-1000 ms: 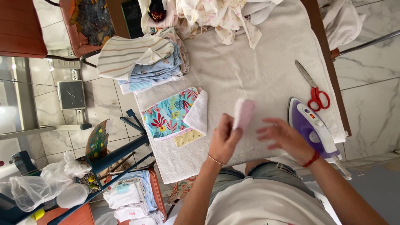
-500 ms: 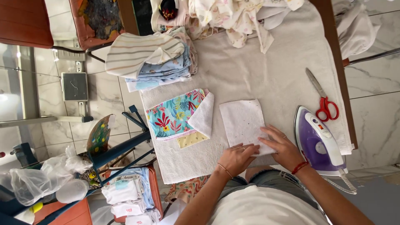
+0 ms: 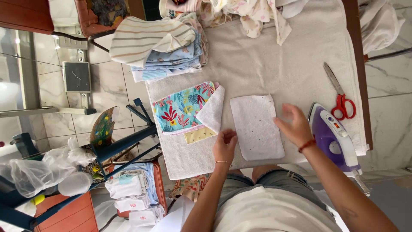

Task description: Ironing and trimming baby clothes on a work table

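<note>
A white terry cloth rectangle [image 3: 256, 126] lies flat on the padded ironing surface [image 3: 274, 64]. My left hand [image 3: 225, 145] rests on the surface at the cloth's near left corner, fingers curled, holding nothing. My right hand [image 3: 295, 124] hovers open at the cloth's right edge, fingers spread. Left of the white cloth lies a floral cloth [image 3: 182, 107] with one white corner folded over it.
A purple and white iron [image 3: 334, 137] stands at the right, red-handled scissors [image 3: 339, 96] beyond it. A stack of folded cloths [image 3: 161, 43] sits at the far left of the surface, loose fabric [image 3: 240, 10] at the far end. A basket of folded cloths [image 3: 133, 193] is below left.
The white cloth, held up bunched in my hands a second ago, now lies spread flat. My hands have moved apart to its left corner and right edge.
</note>
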